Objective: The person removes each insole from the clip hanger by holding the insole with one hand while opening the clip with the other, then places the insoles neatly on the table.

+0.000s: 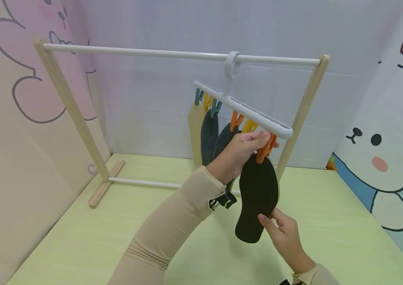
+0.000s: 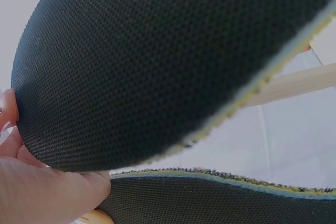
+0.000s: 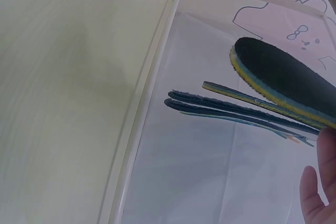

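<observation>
A black insole point(image 1: 258, 198) with a layered pale edge hangs from an orange clothespin point(image 1: 266, 149) at the near end of a white clip hanger point(image 1: 254, 114). My left hand point(image 1: 238, 152) pinches that clothespin, its thumb just below the hanger bar. In the left wrist view the insole point(image 2: 157, 66) fills most of the picture and the left hand point(image 2: 47, 192) is at its toe end. Lower down, my right hand point(image 1: 283, 233) holds the insole's side edge between thumb and fingers. In the right wrist view its blue and yellow layers show along the insole point(image 3: 283, 72).
More insoles point(image 1: 208, 136) hang further along from green, yellow and orange clothespins. The hanger's hook point(image 1: 231, 65) sits over the white rod point(image 1: 133, 51) of a wooden rack point(image 1: 73, 111). The rack stands on a pale green table point(image 1: 329, 221), with cartoon-printed walls at both sides.
</observation>
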Motion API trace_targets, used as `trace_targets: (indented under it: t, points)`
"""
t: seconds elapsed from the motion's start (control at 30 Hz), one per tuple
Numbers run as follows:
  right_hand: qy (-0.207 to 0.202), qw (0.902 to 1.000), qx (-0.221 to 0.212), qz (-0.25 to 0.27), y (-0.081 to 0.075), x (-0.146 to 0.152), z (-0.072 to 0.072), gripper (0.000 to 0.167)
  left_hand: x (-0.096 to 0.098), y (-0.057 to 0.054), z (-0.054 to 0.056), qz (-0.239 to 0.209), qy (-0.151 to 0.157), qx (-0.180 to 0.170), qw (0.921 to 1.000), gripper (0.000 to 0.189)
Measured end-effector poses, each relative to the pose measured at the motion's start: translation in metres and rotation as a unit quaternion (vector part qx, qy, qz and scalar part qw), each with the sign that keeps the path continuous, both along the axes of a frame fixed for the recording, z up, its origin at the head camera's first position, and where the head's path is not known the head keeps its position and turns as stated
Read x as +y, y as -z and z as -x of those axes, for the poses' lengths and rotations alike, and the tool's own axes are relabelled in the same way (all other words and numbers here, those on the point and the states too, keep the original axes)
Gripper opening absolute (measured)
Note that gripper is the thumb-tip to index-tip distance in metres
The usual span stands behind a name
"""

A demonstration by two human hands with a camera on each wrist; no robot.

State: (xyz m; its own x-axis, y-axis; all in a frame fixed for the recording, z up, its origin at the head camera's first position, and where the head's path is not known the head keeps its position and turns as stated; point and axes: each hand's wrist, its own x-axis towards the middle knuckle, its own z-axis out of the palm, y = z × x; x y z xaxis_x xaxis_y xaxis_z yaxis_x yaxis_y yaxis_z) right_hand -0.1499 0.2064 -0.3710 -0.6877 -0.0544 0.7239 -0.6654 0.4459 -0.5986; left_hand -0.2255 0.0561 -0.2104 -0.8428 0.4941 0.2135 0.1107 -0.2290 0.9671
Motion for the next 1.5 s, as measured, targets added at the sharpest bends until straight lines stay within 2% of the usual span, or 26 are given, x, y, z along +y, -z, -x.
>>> trace_targets:
  t: [0.27, 0.67, 1.03, 1.27, 1.5]
  points:
    - [0.005, 1.0, 0.006, -0.006, -0.0027, 0.002, 0.0001, 0.018, 0.0038, -0.0015, -0.0014, -0.01, -0.008, -0.002, 0.9999, 0.034]
    - [0.003, 1.0, -0.006, 0.002, -0.0014, 0.0027, -0.0023, 0.016, 0.0043, -0.0011, -0.0027, -0.018, -0.02, 0.001, 0.9996, 0.033]
    - [0.003, 1.0, 0.004, -0.001, 0.0018, 0.0029, -0.0042, 0.019, 0.0052, -0.0013, -0.004, -0.004, -0.03, 0.017, 0.9994, 0.033]
    - [0.002, 1.0, 0.006, -0.004, 0.0013, 0.004, -0.0053, 0.02, 0.005, -0.0025, -0.0051, -0.001, -0.031, 0.016, 0.9994, 0.034]
    - [0.009, 0.9999, 0.001, -0.012, 0.0002, 0.0063, -0.0069, 0.016, 0.0045, -0.0031, -0.0049, 0.001, -0.044, 0.021, 0.9988, 0.033]
